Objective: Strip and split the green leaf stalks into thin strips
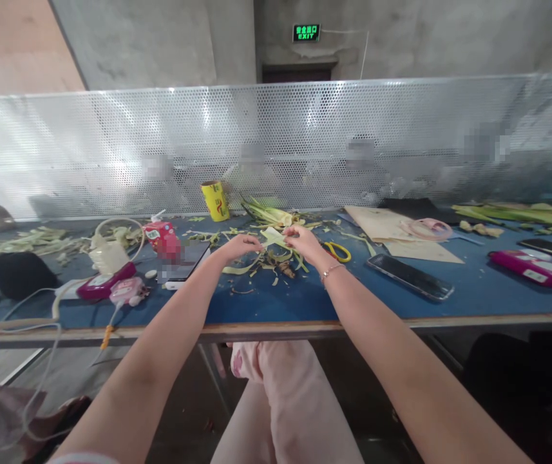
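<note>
Between my two hands, above the blue table (256, 308), is a pale yellow-green piece of leaf (274, 237). My left hand (241, 245) pinches its left side with the fingertips. On the other side my right hand (303, 243), with a bracelet at the wrist, has thumb and fingers closed on its right edge. Under the hands lies a litter of plant scraps (276, 263), with strips and a brownish root-like bit. Just behind sits a bundle of green stalks (270, 214). Yellow-handled scissors (338, 252) lie beside my right wrist, their blades hidden.
A yellow can-like roll (214, 201) stands by the perforated metal screen (276, 129). Left are a red packet (162, 238), a phone (189, 261), a magenta device (104, 281) and cables. Right are a dark phone (409, 276), brown cardboard (377, 225) and another magenta device (536, 269).
</note>
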`<action>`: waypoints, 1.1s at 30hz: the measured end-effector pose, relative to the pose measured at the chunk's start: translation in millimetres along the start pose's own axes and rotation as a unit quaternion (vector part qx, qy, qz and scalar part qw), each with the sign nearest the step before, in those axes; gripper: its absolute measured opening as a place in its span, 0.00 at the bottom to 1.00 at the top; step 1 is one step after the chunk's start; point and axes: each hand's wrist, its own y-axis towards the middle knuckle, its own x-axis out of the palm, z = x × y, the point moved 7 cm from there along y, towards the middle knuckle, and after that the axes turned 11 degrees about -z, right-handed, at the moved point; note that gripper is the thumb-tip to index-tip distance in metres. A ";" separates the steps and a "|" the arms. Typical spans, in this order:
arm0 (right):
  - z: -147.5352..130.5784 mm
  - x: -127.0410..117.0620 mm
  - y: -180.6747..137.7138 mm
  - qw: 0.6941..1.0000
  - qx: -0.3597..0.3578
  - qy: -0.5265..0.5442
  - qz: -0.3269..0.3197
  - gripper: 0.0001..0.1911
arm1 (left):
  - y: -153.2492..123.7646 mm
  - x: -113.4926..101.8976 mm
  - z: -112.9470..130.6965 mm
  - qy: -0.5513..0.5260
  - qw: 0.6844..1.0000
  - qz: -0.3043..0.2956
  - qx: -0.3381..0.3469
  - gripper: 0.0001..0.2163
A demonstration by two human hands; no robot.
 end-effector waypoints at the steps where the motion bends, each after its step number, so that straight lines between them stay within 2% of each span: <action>1: -1.0 1.0 -0.8 1.000 0.001 0.023 -0.003 0.09 | 0.7 1.1 -4.3 -0.019 1.000 -0.004 -0.014 0.08; 6: 4.8 8.7 -1.1 0.989 0.044 0.135 -0.028 0.10 | 3.4 4.7 -14.0 -0.080 0.996 0.006 -0.035 0.09; 9: 12.5 9.9 2.1 0.985 0.059 0.157 -0.036 0.11 | 3.6 9.4 -16.5 -0.099 0.994 -0.007 -0.054 0.08; 11: 15.2 7.1 4.2 0.992 0.058 0.106 -0.039 0.11 | 3.4 13.9 -16.3 -0.097 0.993 -0.026 -0.060 0.08; 14: 4.6 0.0 4.3 0.995 0.001 -0.098 -0.031 0.12 | 3.3 17.4 -15.2 -0.083 0.994 -0.033 -0.060 0.06; 16: -12.6 0.3 -0.6 0.969 -0.080 -0.234 -0.016 0.15 | 3.6 16.1 -16.2 -0.078 0.995 -0.017 -0.063 0.05; 18: -30.0 9.2 -9.9 0.932 -0.167 -0.321 -0.023 0.19 | 3.9 13.9 -18.7 -0.078 0.994 0.000 -0.072 0.04; 20: -40.4 27.2 -20.5 0.893 -0.234 -0.377 -0.076 0.22 | 4.1 12.7 -21.8 -0.085 0.993 0.007 -0.084 0.02; 22: -41.9 49.7 -31.2 0.847 -0.278 -0.425 -0.157 0.21 | 3.9 13.2 -24.8 -0.100 0.990 0.003 -0.098 0.01; 25: -30.6 75.9 -41.3 0.782 -0.285 -0.499 -0.242 0.18 | 3.7 14.2 -26.6 -0.126 0.986 0.005 -0.105 0.03; 28: -17.8 88.9 -43.4 0.739 -0.265 -0.563 -0.259 0.16 | 5.5 16.1 -26.7 -0.142 0.985 0.006 -0.099 0.05; 31: -14.7 93.0 -43.2 0.722 -0.252 -0.599 -0.238 0.11 | 7.4 17.2 -27.7 -0.146 0.984 0.005 -0.099 0.06; 33: -16.9 93.7 -44.0 0.730 -0.253 -0.589 -0.238 0.08 | 7.3 15.8 -27.5 -0.138 0.986 0.006 -0.094 0.07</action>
